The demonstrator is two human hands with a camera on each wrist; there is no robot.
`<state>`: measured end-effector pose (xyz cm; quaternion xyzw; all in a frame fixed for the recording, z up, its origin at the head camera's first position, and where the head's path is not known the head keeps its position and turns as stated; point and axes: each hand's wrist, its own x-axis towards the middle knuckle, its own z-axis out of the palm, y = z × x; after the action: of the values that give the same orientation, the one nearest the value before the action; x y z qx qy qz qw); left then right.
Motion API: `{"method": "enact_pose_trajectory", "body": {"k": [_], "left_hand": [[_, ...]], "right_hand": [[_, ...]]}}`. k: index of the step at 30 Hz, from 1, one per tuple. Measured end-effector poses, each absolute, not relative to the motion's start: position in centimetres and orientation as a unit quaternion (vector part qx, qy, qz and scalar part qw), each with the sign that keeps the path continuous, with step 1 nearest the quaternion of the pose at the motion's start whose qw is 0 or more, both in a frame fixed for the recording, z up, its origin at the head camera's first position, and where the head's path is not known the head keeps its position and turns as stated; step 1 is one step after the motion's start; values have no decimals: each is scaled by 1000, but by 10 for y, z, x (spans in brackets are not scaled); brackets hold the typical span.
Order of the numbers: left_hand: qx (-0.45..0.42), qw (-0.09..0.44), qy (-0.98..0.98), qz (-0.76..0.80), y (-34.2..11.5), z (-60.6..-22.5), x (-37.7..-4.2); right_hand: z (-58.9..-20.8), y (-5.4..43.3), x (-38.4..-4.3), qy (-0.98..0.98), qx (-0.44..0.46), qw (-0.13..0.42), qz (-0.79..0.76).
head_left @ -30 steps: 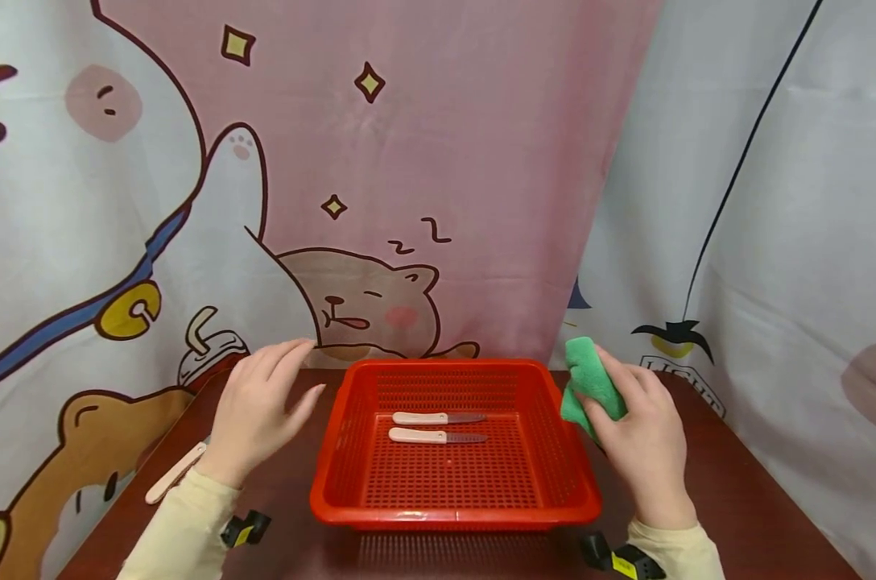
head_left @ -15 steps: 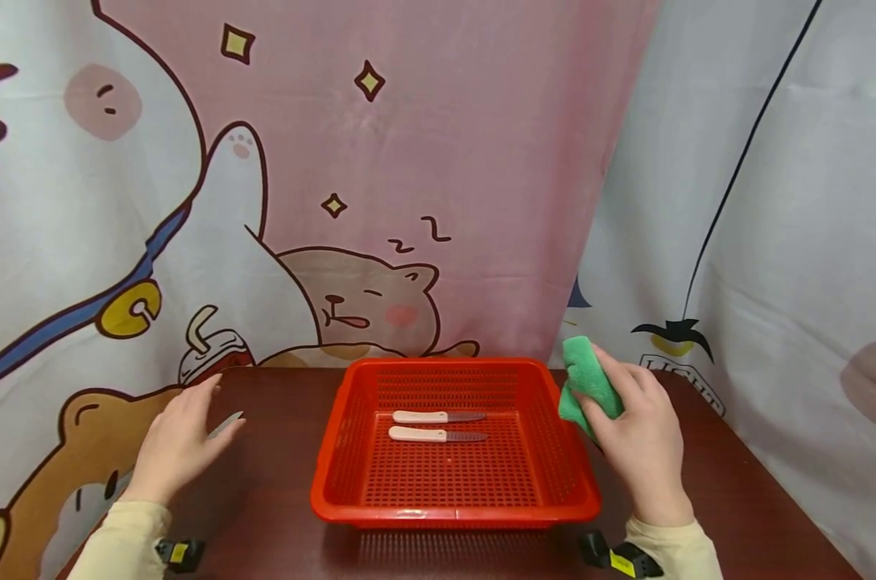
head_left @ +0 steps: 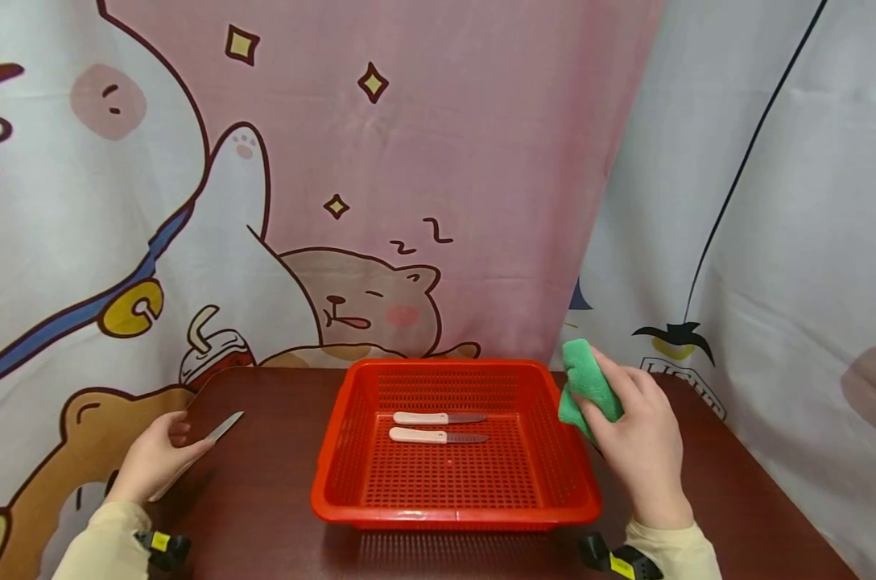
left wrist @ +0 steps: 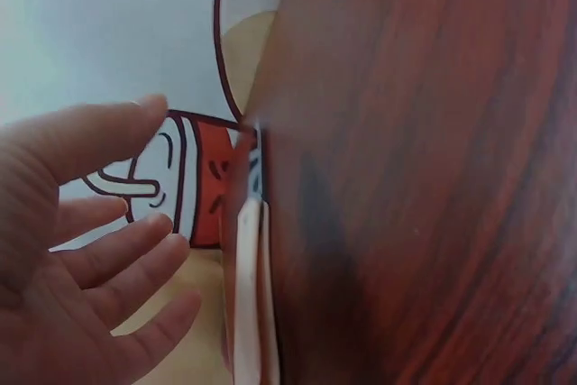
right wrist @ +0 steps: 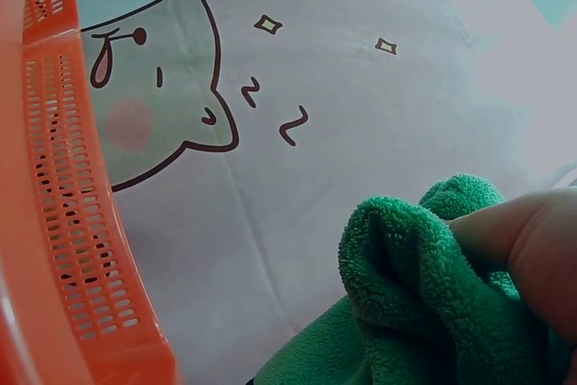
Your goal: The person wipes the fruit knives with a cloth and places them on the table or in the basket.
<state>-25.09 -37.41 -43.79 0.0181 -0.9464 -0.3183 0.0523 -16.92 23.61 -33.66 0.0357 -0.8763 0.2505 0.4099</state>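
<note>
A knife with a pale handle and short blade point(head_left: 228, 424) lies on the table's left side, partly hidden by my left hand point(head_left: 151, 461). In the left wrist view the hand point(left wrist: 99, 268) is loosely bent beside the knife point(left wrist: 248, 295), with a gap between fingers and handle. My right hand point(head_left: 644, 443) grips a bunched green cloth point(head_left: 588, 379) above the right rim of a red plastic basket point(head_left: 456, 514). The cloth's folds point(right wrist: 406, 286) show under the thumb in the right wrist view. Inside the basket lie two similar knives point(head_left: 419, 419), side by side, blades pointing right.
The dark reddish-brown table point(head_left: 278, 475) carries the basket in its middle. A cartoon-printed curtain point(head_left: 474, 161) hangs behind and along both sides. The table's left edge runs close to the loose knife.
My left hand has moved left and down, away from the basket's side, to the loose knife, and its fingers have bent. The right hand with the cloth has barely moved.
</note>
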Motion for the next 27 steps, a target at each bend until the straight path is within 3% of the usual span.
{"method": "enact_pose_trajectory", "body": {"k": [15,27], "left_hand": [[65,-7,-956,-287,-392,-459,-261],[66,11,-962,-266,-394,-465,-258]], "right_hand": [[-335,238,-169,-877,33,402,260],[-336,239,-170,-877,34,401,262]]}}
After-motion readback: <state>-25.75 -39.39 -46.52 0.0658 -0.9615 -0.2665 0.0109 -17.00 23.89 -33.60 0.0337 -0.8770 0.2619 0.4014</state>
